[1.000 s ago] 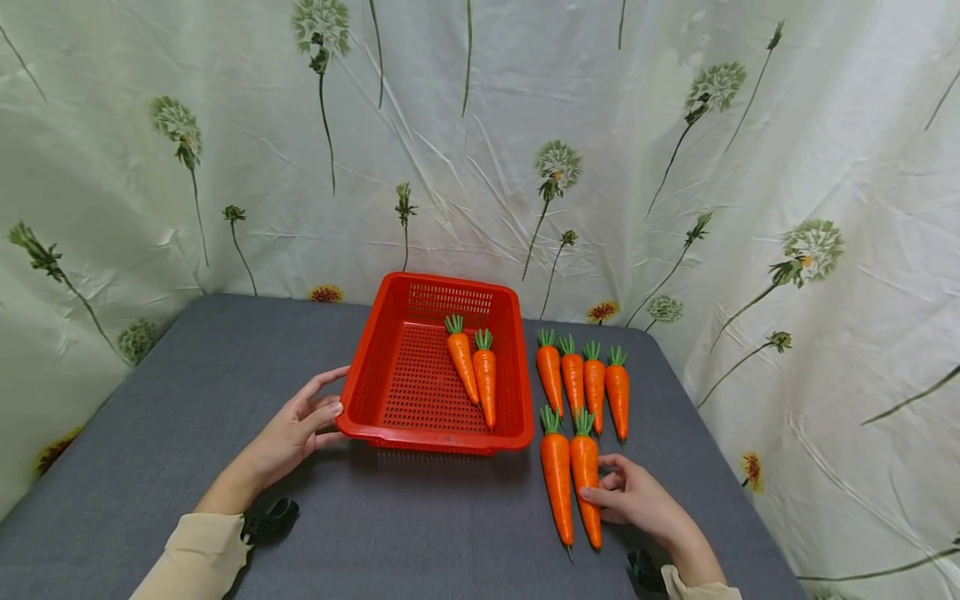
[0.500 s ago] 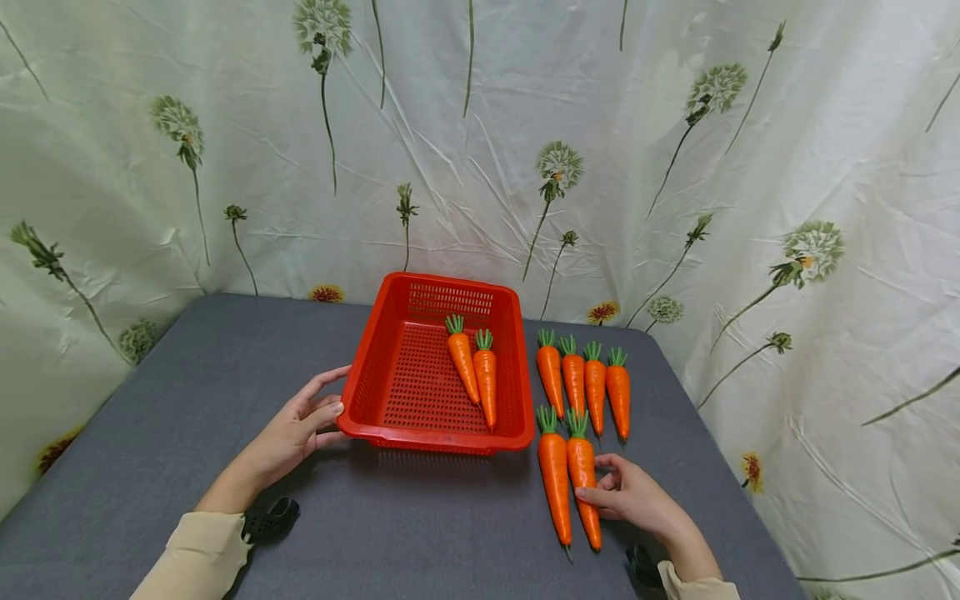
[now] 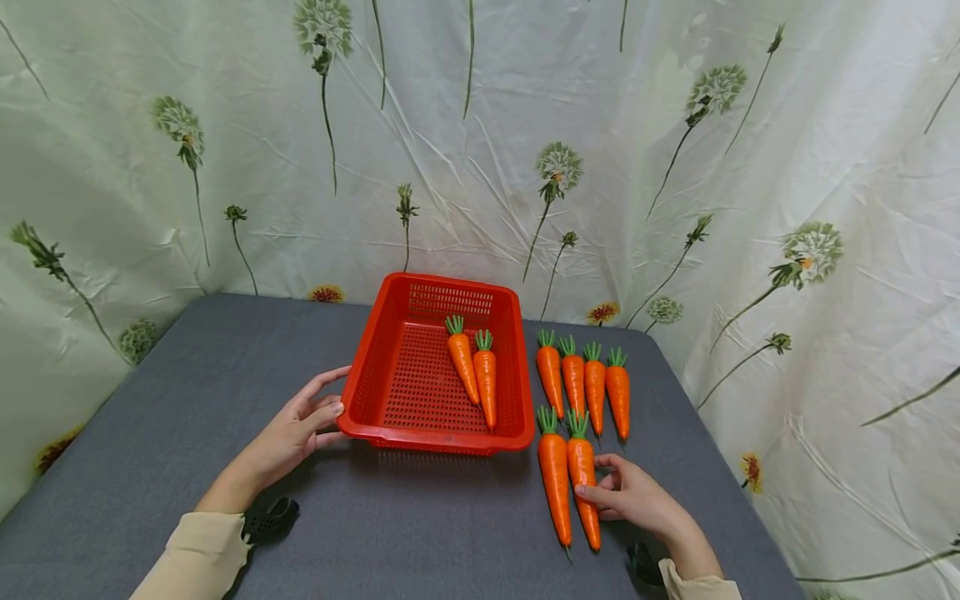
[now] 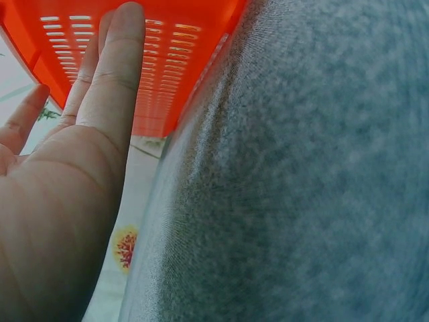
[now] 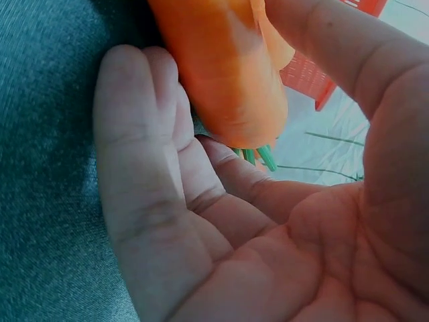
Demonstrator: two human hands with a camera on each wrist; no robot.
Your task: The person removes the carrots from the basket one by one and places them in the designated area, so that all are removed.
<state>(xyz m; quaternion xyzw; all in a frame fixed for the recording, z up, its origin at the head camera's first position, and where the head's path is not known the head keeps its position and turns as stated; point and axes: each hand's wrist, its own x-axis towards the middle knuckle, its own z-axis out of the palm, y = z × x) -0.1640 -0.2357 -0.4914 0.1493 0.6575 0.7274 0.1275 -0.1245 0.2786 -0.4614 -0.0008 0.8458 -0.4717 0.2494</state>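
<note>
Pinching one carrot (image 3: 581, 463) at four o'clock from the red basket (image 3: 438, 439), the right hand (image 3: 634, 500) rests its thumb on top; at the basket's eight o'clock, the left hand (image 3: 291, 433) touches it, fingers straight.

A wide, dark grey, cloth-textured table (image 3: 435, 517) carries everything, its far edge running just behind a red, rectangular, slotted plastic basket (image 3: 438, 440), which sits on it. To the right of the basket, four glossy orange, tapered carrots (image 3: 573, 383) with green tops lie in a row, tops away. Two more such carrots (image 3: 553, 479) lie side by side, right of the basket's near corner, their tops by the row's tips. The table reaches well left of the basket.
</note>
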